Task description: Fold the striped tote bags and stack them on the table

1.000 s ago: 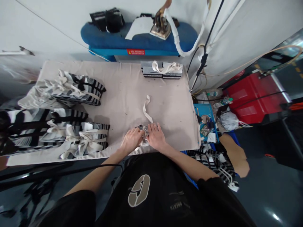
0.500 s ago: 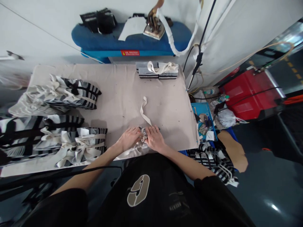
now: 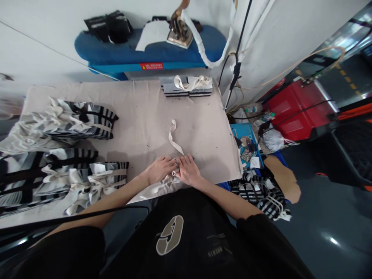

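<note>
Close to the table's front edge, my left hand [image 3: 160, 169] and my right hand [image 3: 188, 169] are side by side, fingers curled over a small piece of grey and cream fabric [image 3: 174, 173]. Both hands grip this fabric, and most of it is hidden beneath them. Pale cloth [image 3: 159, 188] trails from it toward my body. Just beyond the hands a loose cream strip [image 3: 173, 139] lies curled on the beige table [image 3: 139, 116].
Striped fabric bundles with cream ties [image 3: 84, 120] are piled at the left. Two folded striped pieces [image 3: 187, 87] lie at the back. An iron [image 3: 179, 35] rests on a blue ironing board [image 3: 116, 52]. Right of the table are a blue tray [image 3: 242, 130] and striped cloth [image 3: 255, 193].
The whole view has shifted a little, with the background moving left. Both hands remain on the fabric, and a rolled cream end now shows more clearly between them.
</note>
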{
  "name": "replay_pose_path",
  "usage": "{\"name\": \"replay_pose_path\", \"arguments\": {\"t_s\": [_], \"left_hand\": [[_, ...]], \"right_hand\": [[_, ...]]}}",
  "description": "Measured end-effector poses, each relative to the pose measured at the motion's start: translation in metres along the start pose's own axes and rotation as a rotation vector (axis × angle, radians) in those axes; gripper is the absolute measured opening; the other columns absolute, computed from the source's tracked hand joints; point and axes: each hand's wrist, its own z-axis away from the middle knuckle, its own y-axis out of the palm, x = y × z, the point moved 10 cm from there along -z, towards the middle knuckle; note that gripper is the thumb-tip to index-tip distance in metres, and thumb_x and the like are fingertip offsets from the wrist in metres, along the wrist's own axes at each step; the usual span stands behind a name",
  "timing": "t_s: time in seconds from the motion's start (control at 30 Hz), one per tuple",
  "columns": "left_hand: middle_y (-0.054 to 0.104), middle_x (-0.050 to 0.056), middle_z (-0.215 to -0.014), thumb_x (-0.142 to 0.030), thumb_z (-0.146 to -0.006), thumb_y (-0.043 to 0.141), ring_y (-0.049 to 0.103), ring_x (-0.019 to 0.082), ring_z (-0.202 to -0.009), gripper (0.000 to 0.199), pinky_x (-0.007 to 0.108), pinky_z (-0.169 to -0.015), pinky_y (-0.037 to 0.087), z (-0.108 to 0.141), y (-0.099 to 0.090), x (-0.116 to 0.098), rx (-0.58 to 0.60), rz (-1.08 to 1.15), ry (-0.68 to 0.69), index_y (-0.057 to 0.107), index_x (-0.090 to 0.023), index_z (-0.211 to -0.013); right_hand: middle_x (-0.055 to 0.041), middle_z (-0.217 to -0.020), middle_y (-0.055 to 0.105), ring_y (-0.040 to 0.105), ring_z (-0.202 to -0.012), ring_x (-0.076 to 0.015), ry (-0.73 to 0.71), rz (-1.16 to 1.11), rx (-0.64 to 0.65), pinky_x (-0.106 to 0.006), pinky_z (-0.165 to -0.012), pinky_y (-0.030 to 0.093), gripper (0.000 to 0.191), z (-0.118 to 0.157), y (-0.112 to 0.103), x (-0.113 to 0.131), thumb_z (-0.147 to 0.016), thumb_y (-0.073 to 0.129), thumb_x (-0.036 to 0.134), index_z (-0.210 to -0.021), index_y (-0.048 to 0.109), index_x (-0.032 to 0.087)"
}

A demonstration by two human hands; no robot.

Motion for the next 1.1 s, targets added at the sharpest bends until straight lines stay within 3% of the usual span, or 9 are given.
{"name": "replay_pose_path", "arguments": {"t_s": [0.2,0.33,0.47,0.57,0.8,0.97,1.1], "left_hand": [[0.068,0.01,-0.101,-0.021,-0.097,0.056,0.055,0.027,-0.102,0.012,0.039,-0.086,0.038,0.004,0.006,-0.005,-0.057,-0.09,0.139,0.068,-0.019,-0.098],[0.067,0.01,-0.098,-0.022,-0.095,0.056,0.056,0.026,-0.098,0.01,0.038,-0.084,0.038,0.008,0.012,-0.006,-0.007,-0.043,0.16,0.066,-0.019,-0.096],[0.067,0.011,-0.096,-0.02,-0.088,0.06,0.058,0.027,-0.097,0.011,0.039,-0.081,0.04,0.016,0.02,-0.004,0.083,-0.026,0.112,0.065,-0.018,-0.098],[0.067,0.013,-0.103,-0.017,-0.082,0.065,0.059,0.03,-0.102,0.023,0.04,-0.084,0.043,0.021,0.023,-0.011,0.11,-0.047,0.081,0.064,-0.016,-0.105],[0.064,0.016,-0.113,-0.006,-0.089,0.052,0.065,0.029,-0.105,0.03,0.04,-0.09,0.051,0.026,0.022,-0.019,0.045,0.052,-0.037,0.06,-0.015,-0.116],[0.068,0.017,-0.111,-0.009,-0.094,0.039,0.071,0.026,-0.078,0.035,0.04,-0.073,0.056,0.021,0.028,-0.018,0.209,0.12,-0.122,0.059,-0.015,-0.123],[0.074,0.018,-0.09,-0.014,-0.094,0.044,0.074,0.032,-0.078,0.034,0.042,-0.072,0.056,0.031,0.017,-0.013,0.343,0.124,-0.299,0.059,-0.013,-0.124]], "right_hand": [[-0.0231,-0.138,0.059,0.05,-0.132,-0.034,-0.016,-0.015,-0.018,-0.053,-0.126,0.024,0.065,0.001,0.0,0.001,-0.096,0.06,0.04,-0.147,0.044,0.003],[-0.0241,-0.137,0.059,0.049,-0.133,-0.0348,-0.024,-0.026,-0.036,-0.053,-0.125,0.024,0.067,0.003,0.001,0.001,-0.096,0.061,0.041,-0.147,0.044,0.001],[-0.0242,-0.138,0.057,0.048,-0.134,-0.0346,-0.03,-0.025,-0.05,-0.053,-0.126,0.023,0.067,0.004,0.001,0.0,-0.096,0.059,0.038,-0.149,0.042,0.001],[-0.0242,-0.138,0.057,0.048,-0.134,-0.0351,-0.032,-0.01,-0.052,-0.054,-0.126,0.023,0.066,0.005,0.002,0.0,-0.095,0.059,0.037,-0.148,0.042,0.001],[-0.0252,-0.14,0.056,0.048,-0.134,-0.0363,-0.017,0.007,-0.034,-0.056,-0.126,0.023,0.066,0.006,0.006,-0.001,-0.096,0.057,0.039,-0.148,0.04,0.001],[-0.0246,-0.139,0.057,0.049,-0.134,-0.036,-0.018,0.02,-0.041,-0.055,-0.125,0.025,0.065,0.005,0.002,0.001,-0.097,0.057,0.038,-0.148,0.04,0.002],[-0.024,-0.138,0.058,0.051,-0.132,-0.0352,-0.015,0.005,-0.071,-0.056,-0.124,0.027,0.061,0.006,-0.001,0.001,-0.099,0.055,0.039,-0.147,0.041,0.004]]}}
